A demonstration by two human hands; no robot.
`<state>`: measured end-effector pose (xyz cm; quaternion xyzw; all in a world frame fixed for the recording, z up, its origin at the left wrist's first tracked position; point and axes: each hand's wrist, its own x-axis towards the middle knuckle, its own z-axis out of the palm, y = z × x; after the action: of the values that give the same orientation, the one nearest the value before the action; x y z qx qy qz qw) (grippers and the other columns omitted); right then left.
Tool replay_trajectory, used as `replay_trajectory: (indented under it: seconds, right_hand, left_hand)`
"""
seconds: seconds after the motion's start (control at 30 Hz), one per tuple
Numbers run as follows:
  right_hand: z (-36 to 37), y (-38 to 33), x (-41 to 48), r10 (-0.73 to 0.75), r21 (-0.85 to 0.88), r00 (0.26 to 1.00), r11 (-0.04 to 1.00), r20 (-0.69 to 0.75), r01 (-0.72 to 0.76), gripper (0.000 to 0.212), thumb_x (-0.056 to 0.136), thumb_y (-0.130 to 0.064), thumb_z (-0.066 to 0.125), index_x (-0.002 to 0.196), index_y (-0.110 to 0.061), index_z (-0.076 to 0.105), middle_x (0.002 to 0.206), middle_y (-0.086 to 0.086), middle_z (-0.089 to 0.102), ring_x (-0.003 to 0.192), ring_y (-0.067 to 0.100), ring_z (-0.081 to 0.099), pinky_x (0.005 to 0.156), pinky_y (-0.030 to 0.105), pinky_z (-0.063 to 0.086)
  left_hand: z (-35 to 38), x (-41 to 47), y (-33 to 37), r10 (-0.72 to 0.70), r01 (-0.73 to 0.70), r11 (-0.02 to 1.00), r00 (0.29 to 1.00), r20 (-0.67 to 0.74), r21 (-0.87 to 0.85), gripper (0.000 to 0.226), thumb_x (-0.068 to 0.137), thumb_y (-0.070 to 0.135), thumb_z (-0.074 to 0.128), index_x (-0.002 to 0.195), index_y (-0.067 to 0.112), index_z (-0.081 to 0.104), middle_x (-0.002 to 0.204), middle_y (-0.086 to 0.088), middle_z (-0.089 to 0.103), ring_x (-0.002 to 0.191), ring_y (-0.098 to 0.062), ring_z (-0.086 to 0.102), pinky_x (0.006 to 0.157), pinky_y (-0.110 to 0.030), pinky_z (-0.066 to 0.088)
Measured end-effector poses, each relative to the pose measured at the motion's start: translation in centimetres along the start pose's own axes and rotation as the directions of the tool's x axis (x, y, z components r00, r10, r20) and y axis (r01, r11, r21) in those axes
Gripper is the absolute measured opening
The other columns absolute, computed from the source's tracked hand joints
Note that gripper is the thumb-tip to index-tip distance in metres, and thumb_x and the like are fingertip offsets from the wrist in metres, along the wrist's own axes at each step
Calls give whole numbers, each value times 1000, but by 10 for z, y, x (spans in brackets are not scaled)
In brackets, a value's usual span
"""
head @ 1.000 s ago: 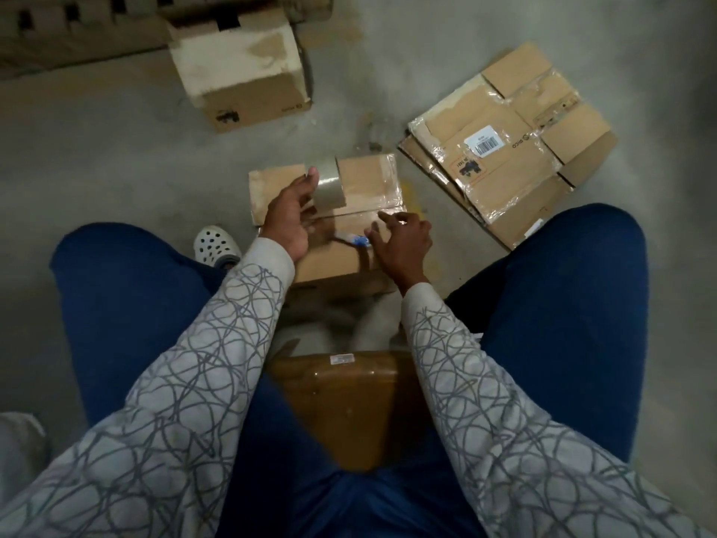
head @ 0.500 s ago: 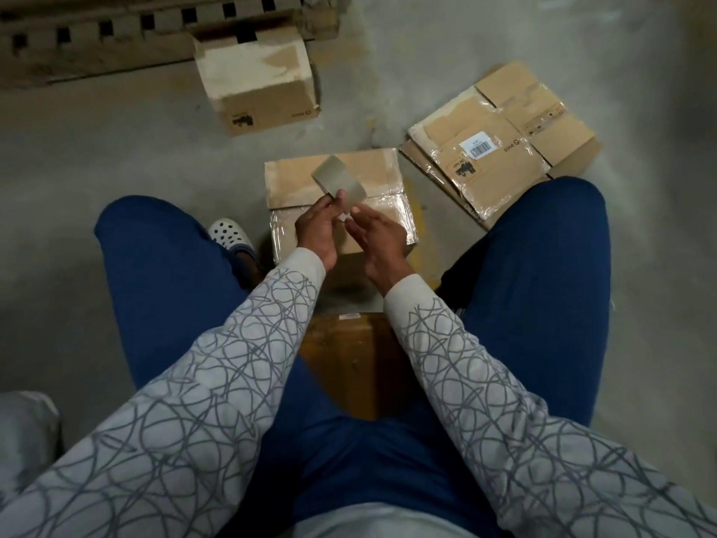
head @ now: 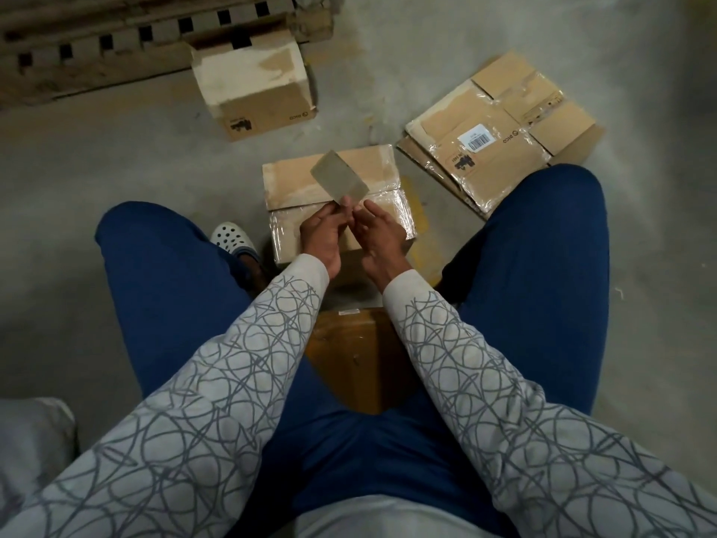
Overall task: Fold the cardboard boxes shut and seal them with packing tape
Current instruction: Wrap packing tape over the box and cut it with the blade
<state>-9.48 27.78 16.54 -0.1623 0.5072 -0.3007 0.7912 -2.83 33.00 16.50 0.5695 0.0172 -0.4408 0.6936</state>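
We pinched the tape strip [head: 338, 180] in the left hand [head: 322, 242], right hand [head: 378, 236] slack and empty beside it, over the box [head: 289, 180] and its crosswise seam [head: 390, 193].

The matt brown cardboard box [head: 295, 180] wears glossy clear tape [head: 395, 213], as does the flattened cardboard [head: 500, 130] at two o'clock, on the rough, matt concrete floor [head: 116, 168].

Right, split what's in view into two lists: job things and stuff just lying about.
Job: tape strip pinched by left hand; right hand beside it; box in front; flattened boxes; upright box further off.
Lying about: wooden pallet; grey bundle; brown box between the knees.
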Motion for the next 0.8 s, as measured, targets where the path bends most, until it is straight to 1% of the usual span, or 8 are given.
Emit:
replay_trajectory:
  seconds: [0.07,0.17,0.33,0.47,0.57,0.63,0.73,0.8]
  right_hand:
    - [0,0,1,-53,-17,998,998,24,53,32,89,7,70,118,-5,62,107,23,72,95,30,71,86,34,61]
    - [-2,3,3,-143,-124,989,981,48,148,30,87,3,72,111,-10,61,108,24,72,93,29,71,82,33,60]
    - [-1,6,6,-288,-319,957,905,31,283,28,76,-8,78,96,-17,61,97,17,71,90,30,70,84,45,60]
    - [-1,3,8,-391,-398,917,830,82,390,25,72,-11,77,82,-22,58,78,3,65,78,23,64,83,54,59]
    - [0,4,9,-426,-424,894,790,137,442,25,76,-3,75,81,-20,57,78,1,63,78,22,64,82,55,58]
    - [0,5,8,-425,-424,895,792,135,440,25,77,-1,75,84,-20,58,81,3,64,81,25,65,83,58,59]
    - [1,5,7,-345,-358,937,869,54,341,30,82,1,73,104,-16,62,97,18,71,87,28,68,84,45,61]
    - [3,5,4,-206,-201,978,957,31,208,35,87,1,72,119,-8,61,110,26,71,92,30,70,86,38,60]
  left_hand:
    - [1,1,3,-22,22,999,1000,-5,-50,13,94,13,69,105,7,73,104,-11,73,92,-18,67,95,-30,52]
    - [-2,5,7,-59,58,996,998,-20,-68,30,94,15,68,119,-1,66,111,-18,69,88,-18,68,93,-31,53]
    - [-5,5,9,-94,95,992,995,19,-80,67,78,32,77,134,-1,58,127,-22,67,111,-31,68,105,-42,51]
    - [-2,7,7,-78,73,987,997,-30,-140,47,93,22,68,133,-1,59,125,-21,68,111,-32,69,98,-42,56]
    - [3,6,8,-70,44,979,990,-125,-198,39,95,16,66,129,-4,61,125,-23,67,112,-35,68,82,-35,62]
    - [8,5,6,-51,18,983,983,-179,-181,35,94,12,67,125,-5,64,120,-22,70,105,-33,71,74,-31,62]
    - [14,4,3,3,-36,991,971,-238,-133,28,92,7,70,116,-7,68,100,-17,73,85,-24,71,68,-27,60]
    - [16,3,1,45,-75,992,962,-268,-104,27,90,7,72,112,-9,70,88,-10,73,77,-19,68,71,-28,60]
